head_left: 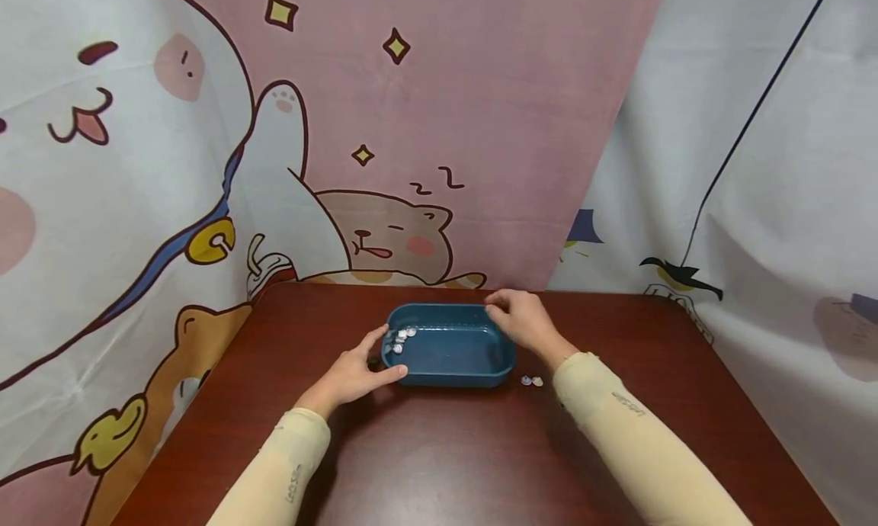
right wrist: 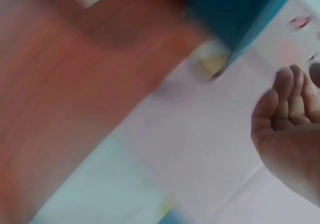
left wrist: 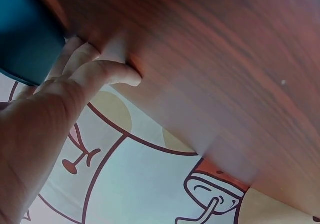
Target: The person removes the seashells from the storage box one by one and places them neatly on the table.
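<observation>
Printed fabric backdrop [head_left: 480,114], with a large white cat and a sleeping bear, enclosing a reddish-brown wooden table [head_left: 439,465]. From left to right: the cream left sleeve [head_left: 264,476] leads to the left grip [head_left: 350,375], a bare hand spread around the basin's left end, its thumb at the near rim and its fingers along the outer end wall. This placement probably steadies the vessel. The blue-green rectangular basin [head_left: 446,380] rests flat on the table, its long side facing the wearer, an arrangement that leaves its interior within reach of both arms. A cluster of small whitish pieces [head_left: 398,348], possibly shells, lies inside against the left end. The right grip [head_left: 524,319] hangs near the far right corner of the basin, fingers bent inward; whether it pinches anything cannot be told, and the right wrist view is blurred. Nearer the wearer, two small pale pieces [head_left: 531,381] lie side by side on the table, just outside the basin, presumably kept there for easy reach. The cream right sleeve [head_left: 634,442] closes the row.
</observation>
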Demonstrator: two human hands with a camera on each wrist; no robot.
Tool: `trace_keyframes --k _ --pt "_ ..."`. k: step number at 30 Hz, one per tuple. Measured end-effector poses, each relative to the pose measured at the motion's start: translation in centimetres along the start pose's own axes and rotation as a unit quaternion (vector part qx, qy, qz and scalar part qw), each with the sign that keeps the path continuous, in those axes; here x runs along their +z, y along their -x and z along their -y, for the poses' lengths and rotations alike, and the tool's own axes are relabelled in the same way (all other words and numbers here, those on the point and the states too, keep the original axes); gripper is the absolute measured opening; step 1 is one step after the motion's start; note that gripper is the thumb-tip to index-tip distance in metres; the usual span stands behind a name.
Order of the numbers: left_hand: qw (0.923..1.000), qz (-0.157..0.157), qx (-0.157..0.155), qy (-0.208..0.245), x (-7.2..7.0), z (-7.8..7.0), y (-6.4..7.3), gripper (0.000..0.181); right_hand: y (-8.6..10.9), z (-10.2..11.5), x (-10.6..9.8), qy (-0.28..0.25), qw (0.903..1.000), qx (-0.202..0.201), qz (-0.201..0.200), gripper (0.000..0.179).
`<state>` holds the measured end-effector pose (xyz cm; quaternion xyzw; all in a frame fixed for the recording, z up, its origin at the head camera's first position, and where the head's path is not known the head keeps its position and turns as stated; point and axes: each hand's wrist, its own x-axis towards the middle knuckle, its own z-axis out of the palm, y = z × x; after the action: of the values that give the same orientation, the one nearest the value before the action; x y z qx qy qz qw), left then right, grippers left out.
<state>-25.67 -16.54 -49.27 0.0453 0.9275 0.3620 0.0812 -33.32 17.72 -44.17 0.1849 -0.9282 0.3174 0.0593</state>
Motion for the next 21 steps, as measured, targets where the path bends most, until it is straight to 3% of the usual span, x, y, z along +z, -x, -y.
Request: trace_keyframes --k 4,8,13,21 --pt "1.0 0.003 -0.005 0.004 -0.1 0.1 0.1 0.104 -2.0 5.3 5.1 -0.031 0.9947 -0.03 0.093 0.026" --pt "0.9999 0.008 0.01 0.008 0.0 0.2 0.1 0.104 -3.0 7.6 9.9 -0.041 0.984 -0.026 0.171 0.03" --pt "0.9994 0.007 0.026 0.023 0.2 0.3 0.0 0.102 -3.4 8.1 13.1 -0.041 0.9812 -0.011 0.188 0.027" --pt "0.9994 0.001 0.029 0.021 0.1 0.6 -0.1 0.101 -3.6 7.9 14.6 -0.005 0.9824 -0.035 0.183 0.019"
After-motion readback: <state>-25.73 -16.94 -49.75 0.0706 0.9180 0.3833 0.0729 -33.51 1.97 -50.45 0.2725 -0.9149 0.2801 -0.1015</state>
